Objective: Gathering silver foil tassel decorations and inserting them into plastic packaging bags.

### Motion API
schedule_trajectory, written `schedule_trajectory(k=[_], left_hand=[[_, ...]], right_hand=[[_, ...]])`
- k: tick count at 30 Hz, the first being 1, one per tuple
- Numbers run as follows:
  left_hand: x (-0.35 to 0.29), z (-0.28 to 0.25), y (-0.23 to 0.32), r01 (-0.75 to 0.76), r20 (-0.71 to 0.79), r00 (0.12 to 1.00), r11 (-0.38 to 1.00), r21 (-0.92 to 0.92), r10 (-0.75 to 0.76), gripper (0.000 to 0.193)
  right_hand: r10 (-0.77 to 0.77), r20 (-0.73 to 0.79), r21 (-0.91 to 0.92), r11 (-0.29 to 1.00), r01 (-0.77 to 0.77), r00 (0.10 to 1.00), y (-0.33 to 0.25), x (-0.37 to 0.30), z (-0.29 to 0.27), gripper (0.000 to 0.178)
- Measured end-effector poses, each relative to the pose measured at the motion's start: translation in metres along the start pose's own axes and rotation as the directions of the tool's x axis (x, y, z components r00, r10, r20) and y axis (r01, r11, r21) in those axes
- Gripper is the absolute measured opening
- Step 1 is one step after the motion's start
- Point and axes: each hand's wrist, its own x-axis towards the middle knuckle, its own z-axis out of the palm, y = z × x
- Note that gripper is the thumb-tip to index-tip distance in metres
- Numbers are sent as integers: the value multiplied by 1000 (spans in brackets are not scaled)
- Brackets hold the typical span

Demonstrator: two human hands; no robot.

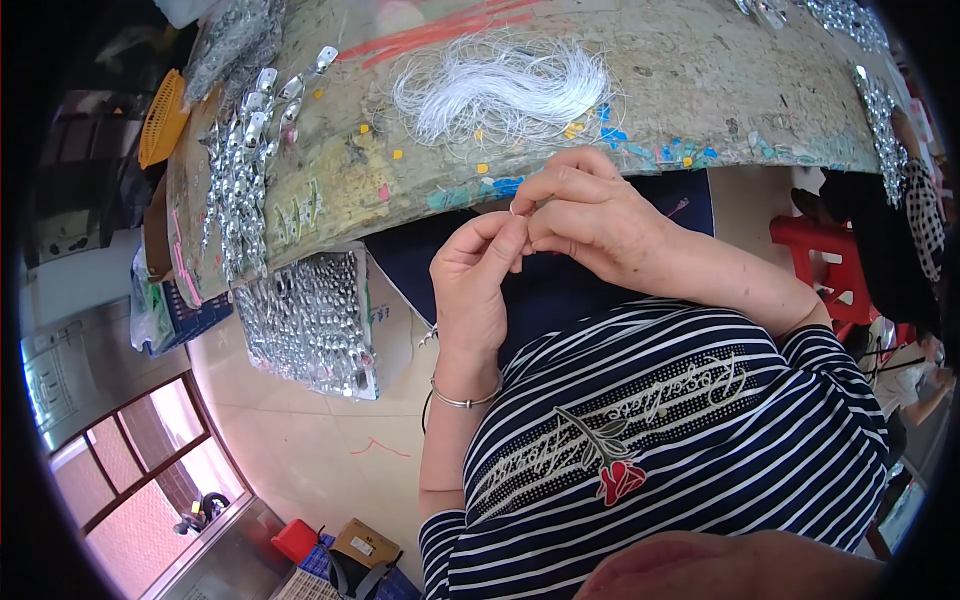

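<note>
Both hands (530, 235) pinch a small ring (516, 208).

The desk (700, 90) has a worn, stained top with small coloured paint marks. At 12 o'clock on it lies a bundle of white thread (500, 85). At 9 o'clock lie rows of shiny silver pieces (240, 170). Red strips (430, 35) lie at 11 o'clock.

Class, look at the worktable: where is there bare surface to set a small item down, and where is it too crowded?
Bare: the table right of the white thread bundle. Crowded: the left end under silver pieces, and the edge by the left hand and right hand.
</note>
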Motion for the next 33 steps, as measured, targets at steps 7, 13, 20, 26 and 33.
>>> schedule_trajectory(k=[7,13,20,26,33], left_hand=[[-2,5,3,-90,-69,993,988,127,99,10],[-5,9,6,-161,-47,982,941,297,183,9],[-4,4,3,-58,-37,997,977,206,67,9],[-5,2,3,-28,-87,995,992,127,40,9],[-8,4,-1,-160,-155,963,930,332,221,10]], right_hand=[[78,-53,-6,997,-79,996,-1,2,-5,10],[355,140,285,880,-381,924,6,4,-6,13],[380,204,385,816,-431,902,6,14,-3,15],[432,168,444,769,-460,886,11,14,0,12],[183,-44,173,970,-172,982,1,7,0,7]])
